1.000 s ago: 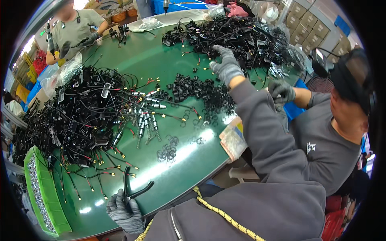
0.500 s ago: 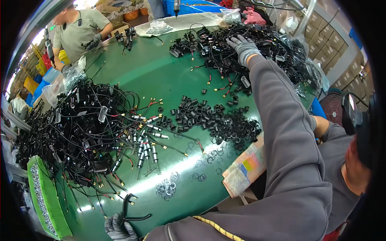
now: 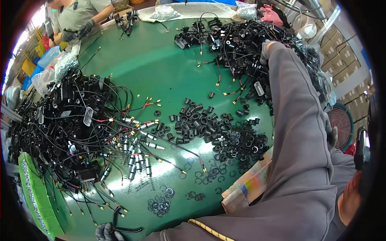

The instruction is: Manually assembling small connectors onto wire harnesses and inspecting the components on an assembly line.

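Observation:
At the far right, my right hand (image 3: 265, 51) in a grey glove reaches into a heap of black molded parts with cables (image 3: 241, 44). Its fingers are mostly hidden, so whether it grips a part cannot be told. Near the lower edge, my gloved left hand (image 3: 107, 232) is closed around a black tool with two curved arms (image 3: 128, 230), which stick out past the fingers. Beyond it spreads the left heap of black cabled parts (image 3: 72, 124), with red leads and brass tips. Silver cylinders (image 3: 138, 160) and springs (image 3: 142, 185) lie beside that heap.
Black bushings (image 3: 197, 122) and dark clips (image 3: 241, 140) lie mid-table, with loose rings (image 3: 161, 204) nearer me. A green tray (image 3: 36, 201) stands left; a stained cardboard piece (image 3: 247, 186) lies at the near edge. One co-worker (image 3: 80, 16) works far left; another person's gloved hand (image 3: 332, 136) is at right.
My right hand has shifted right and deeper into the heap, and its fingers no longer show spread. My left hand and the black tool sit slightly lower and farther left in the picture.

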A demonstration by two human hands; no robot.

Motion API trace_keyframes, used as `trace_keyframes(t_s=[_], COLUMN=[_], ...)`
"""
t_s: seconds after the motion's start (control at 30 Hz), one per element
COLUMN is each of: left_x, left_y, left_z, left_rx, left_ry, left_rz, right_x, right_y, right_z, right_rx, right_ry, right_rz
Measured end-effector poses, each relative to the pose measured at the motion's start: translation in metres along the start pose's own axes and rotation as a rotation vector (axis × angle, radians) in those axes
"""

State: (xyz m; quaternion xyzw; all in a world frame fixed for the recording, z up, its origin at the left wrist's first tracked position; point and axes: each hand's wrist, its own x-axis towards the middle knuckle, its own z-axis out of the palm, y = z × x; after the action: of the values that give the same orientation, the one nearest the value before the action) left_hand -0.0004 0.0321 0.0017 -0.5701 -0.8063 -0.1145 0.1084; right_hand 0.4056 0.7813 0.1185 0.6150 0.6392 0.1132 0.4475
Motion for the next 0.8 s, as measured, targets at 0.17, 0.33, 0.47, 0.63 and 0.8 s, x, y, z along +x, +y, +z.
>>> trace_keyframes(t_s=[0.17, 0.33, 0.47, 0.63, 0.8], left_x=[-0.007, 0.0, -0.016, -0.003, -0.002], left_y=[0.003, 0.009, -0.001, 0.003, 0.004], left_z=[0.002, -0.009, 0.003, -0.005, -0.007], left_rx=[-0.133, -0.066, -0.211, -0.153, -0.17], left_ry=[-0.038, 0.004, 0.014, 0.019, 0.011], left_rz=[-0.178, -0.092, -0.174, -0.104, -0.102], right_x=[-0.009, -0.069, -0.049, -0.043, -0.036], right_y=[-0.046, -0.041, -0.027, -0.038, -0.046], right_z=[-0.013, -0.003, 0.015, 0.002, 0.008], right_rx=[0.028, 0.04, 0.198, 0.219, 0.07], right_ry=[0.011, 0.208, 0.364, 0.204, 0.321], right_rz=[0.226, 0.127, -0.014, 0.051, 0.027])
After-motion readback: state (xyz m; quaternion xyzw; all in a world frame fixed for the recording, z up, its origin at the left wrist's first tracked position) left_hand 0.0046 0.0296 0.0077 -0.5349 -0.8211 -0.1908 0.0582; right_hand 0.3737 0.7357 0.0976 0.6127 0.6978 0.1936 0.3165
